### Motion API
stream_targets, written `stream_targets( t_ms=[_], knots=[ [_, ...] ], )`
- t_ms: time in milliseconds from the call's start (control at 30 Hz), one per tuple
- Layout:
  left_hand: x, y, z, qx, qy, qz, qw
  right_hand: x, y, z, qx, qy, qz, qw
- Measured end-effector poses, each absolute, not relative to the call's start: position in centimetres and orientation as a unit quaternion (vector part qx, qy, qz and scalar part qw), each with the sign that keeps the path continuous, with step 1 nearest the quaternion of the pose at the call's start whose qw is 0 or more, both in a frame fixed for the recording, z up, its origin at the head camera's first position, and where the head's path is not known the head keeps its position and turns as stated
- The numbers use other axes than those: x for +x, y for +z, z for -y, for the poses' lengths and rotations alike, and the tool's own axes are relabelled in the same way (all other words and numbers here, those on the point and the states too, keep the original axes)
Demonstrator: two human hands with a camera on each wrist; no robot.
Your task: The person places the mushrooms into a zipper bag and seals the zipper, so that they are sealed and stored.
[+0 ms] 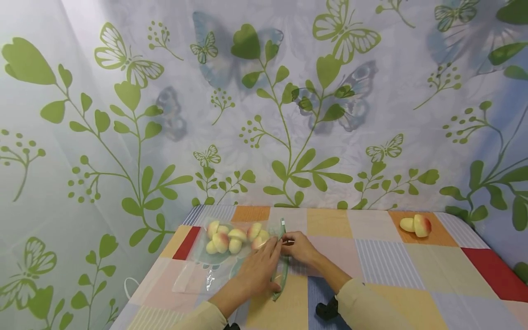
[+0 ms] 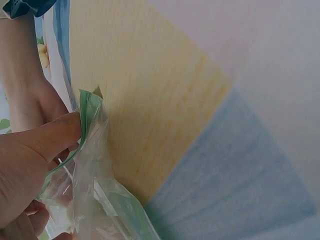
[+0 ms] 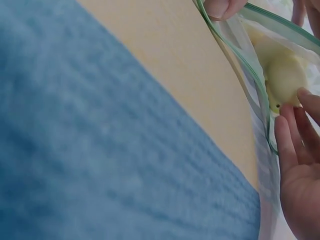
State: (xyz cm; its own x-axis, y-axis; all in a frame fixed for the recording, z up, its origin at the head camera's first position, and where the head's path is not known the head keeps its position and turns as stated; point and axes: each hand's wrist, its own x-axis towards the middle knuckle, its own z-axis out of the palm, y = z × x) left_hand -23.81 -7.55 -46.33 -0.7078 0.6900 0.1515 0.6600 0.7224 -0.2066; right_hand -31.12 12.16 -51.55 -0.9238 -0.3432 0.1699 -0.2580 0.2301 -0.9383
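Note:
A clear zip bag [image 1: 185, 275] with a green zip strip lies on the table, with several yellow toy mushrooms [image 1: 220, 242] with reddish patches inside. My left hand [image 1: 257, 268] lies across the bag's mouth. In the left wrist view, the left thumb [image 2: 62, 131] holds the green-edged rim [image 2: 90, 107] apart. At the opening, my right hand [image 1: 301, 248] pinches a pale yellow mushroom [image 3: 285, 80] between thumb and fingertips, as the right wrist view shows. The head view hides this mushroom behind the hands.
Another toy mushroom [image 1: 415, 225] lies on its side at the table's far right. A patchwork-patterned cloth [image 1: 392, 266] covers the table. Behind it hangs a curtain [image 1: 264, 114] printed with leaves and butterflies. A white cord [image 1: 128, 286] loops by the left edge.

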Motion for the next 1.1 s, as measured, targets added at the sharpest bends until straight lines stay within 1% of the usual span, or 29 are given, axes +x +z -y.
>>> stream_targets(
  t_ms=[200,333,433,500,933,1100],
  knots=[
    [-23.8,-46.4,7.7,-0.365,0.057,0.922,0.112,-30.9,-51.3,-13.2,-0.201,-0.61,-0.761,0.09],
    [-23.8,-46.4,7.7,-0.367,0.053,0.922,0.114,-30.6,-51.2,-14.2,-0.209,-0.624,-0.745,0.108],
    [-23.8,-46.5,7.7,-0.365,0.054,0.923,0.113,-30.5,-51.1,-15.1,-0.217,-0.62,-0.747,0.103],
    [-23.8,-46.5,7.7,-0.362,0.055,0.923,0.114,-30.5,-51.1,-15.7,-0.219,-0.608,-0.758,0.089],
    [-23.9,-46.5,7.7,-0.364,0.061,0.92,0.133,-30.2,-50.0,-18.5,-0.207,-0.565,-0.798,0.047],
    [-23.8,-46.4,7.7,-0.365,0.064,0.92,0.131,-30.0,-49.4,-19.2,-0.208,-0.572,-0.792,0.049]
  ],
)
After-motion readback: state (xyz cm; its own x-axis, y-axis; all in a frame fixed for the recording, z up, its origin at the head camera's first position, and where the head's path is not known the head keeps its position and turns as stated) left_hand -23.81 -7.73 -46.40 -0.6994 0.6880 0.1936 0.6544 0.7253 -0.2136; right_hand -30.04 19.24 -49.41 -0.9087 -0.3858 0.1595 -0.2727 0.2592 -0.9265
